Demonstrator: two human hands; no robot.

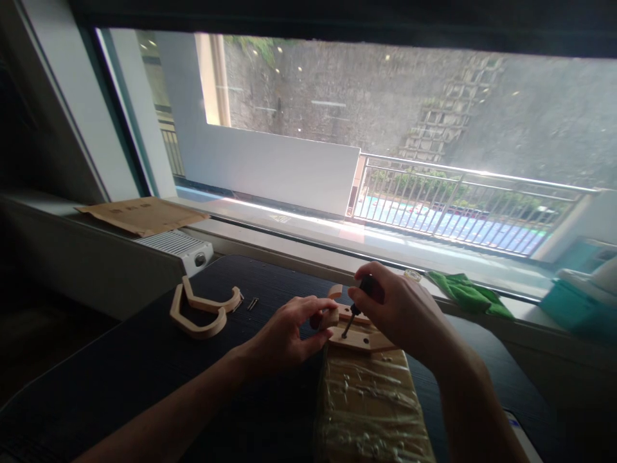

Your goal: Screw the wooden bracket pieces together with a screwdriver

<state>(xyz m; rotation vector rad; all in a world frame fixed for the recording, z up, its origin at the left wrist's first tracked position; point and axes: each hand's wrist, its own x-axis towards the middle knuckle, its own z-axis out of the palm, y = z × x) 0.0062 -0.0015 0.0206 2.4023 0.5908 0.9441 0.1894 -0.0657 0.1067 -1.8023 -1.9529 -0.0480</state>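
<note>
My right hand [395, 308] is closed around the dark handle of a screwdriver [355, 310], which slants down. The screwdriver's tip meets a hole in a pale wooden hook [354, 337] lying on a tape-wrapped cardboard box [371, 392]. With fingers and thumb, my left hand [294, 328] grips the left end of this hook. Just behind it lies another wooden piece [344, 312], partly hidden by my hands. Further left on the table rest two similar wooden hooks [197, 331], with a few small screws [253, 303] beside them.
The dark table [270, 399] stands against a window sill [289, 244]. On the sill at right are a green cloth [470, 294] and a teal container [569, 302]. A brown paper envelope [144, 214] lies at left. A tape roll [412, 275] sits behind my right hand.
</note>
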